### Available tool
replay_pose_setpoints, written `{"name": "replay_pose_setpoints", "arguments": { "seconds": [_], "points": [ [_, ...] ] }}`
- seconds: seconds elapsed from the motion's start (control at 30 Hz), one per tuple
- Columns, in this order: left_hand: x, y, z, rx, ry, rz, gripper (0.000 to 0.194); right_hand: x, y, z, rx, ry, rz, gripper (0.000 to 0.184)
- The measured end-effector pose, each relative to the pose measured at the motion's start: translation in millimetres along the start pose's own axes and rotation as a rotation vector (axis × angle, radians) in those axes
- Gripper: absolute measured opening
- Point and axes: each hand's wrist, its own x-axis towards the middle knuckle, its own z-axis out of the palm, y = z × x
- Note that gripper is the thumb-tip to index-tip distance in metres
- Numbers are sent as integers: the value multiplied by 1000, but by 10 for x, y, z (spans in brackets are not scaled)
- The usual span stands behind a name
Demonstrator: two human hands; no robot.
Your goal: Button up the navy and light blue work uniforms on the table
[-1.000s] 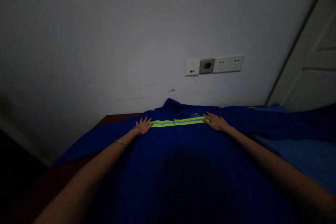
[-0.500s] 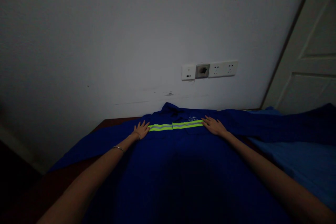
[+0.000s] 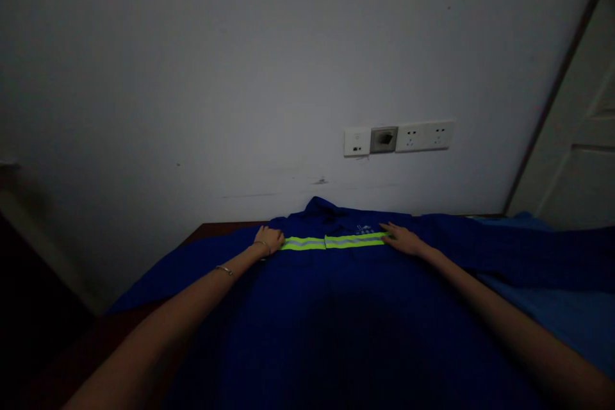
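Observation:
A dark blue work jacket (image 3: 307,295) with a collar lies spread out in front of me, its sleeves stretched to both sides. A yellow-green and grey reflective strip (image 3: 353,240) crosses its chest, below a small white print. At the strip's left end, my left hand (image 3: 270,239) is closed with bent fingers on the cloth. My right hand (image 3: 402,239) rests on the strip's right end, palm down, fingers partly stretched and apart. The lower part of the jacket is lost in shadow.
Under the jacket is a dark reddish-brown surface (image 3: 211,229) against the white wall (image 3: 216,77). Sockets and a switch panel (image 3: 425,136) are set in the wall. Lighter blue cloth (image 3: 571,317) lies at the right, near a pale door (image 3: 581,160).
My left hand's fingers have gone from spread flat to bent on the cloth. The right hand's fingers have curled slightly. The view has shifted a little left and up.

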Motion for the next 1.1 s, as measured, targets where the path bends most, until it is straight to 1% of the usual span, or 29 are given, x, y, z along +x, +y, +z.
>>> {"name": "replay_pose_setpoints", "arguments": {
  "seconds": [0.07, 0.17, 0.27, 0.33, 0.4, 0.47, 0.53, 0.6, 0.67, 0.73, 0.8, 0.87, 0.97, 1.1],
  "points": [
    [151, 133, -137, -213, 111, -136, 30, 99, -44, -95, 33, 20, -52, 63],
    [462, 374, -312, -352, 235, -214, 28, 272, -201, -256, 62, 102, -151, 62],
    [798, 660, -388, -527, 347, -286, 30, 456, -458, -397, 77, 245, -182, 59],
    [985, 861, -366, -653, 403, -335, 34, 575, -654, -467, 96, 344, -199, 57],
    [1108, 1045, -288, -755, 451, -374, 38, 684, -844, -513, 133, 430, -239, 51],
    [1154, 1189, -171, -826, 492, -396, 39, 774, -1008, -533, 188, 479, -283, 44],
    [1135, 1277, -48, -867, 531, -396, 37, 840, -1136, -528, 248, 483, -312, 40],
    [1082, 1307, 53, -886, 569, -384, 33, 878, -1227, -502, 284, 468, -327, 38],
    [1030, 1288, 119, -875, 611, -338, 30, 888, -1281, -461, 287, 458, -338, 35],
    [1001, 1234, 157, -802, 655, -247, 30, 877, -1305, -413, 271, 466, -339, 32],
    [1003, 1160, 187, -695, 673, -156, 32, 856, -1305, -363, 252, 484, -333, 29],
    [1028, 1086, 227, -634, 640, -114, 33, 836, -1293, -315, 243, 506, -310, 25],
    [1078, 1004, 313, -661, 563, -104, 32, 825, -1274, -265, 220, 511, -307, 23],
    [1118, 966, 402, -655, 546, -77, 32, 842, -1272, -268, 182, 508, -340, 24]
  ]
}}
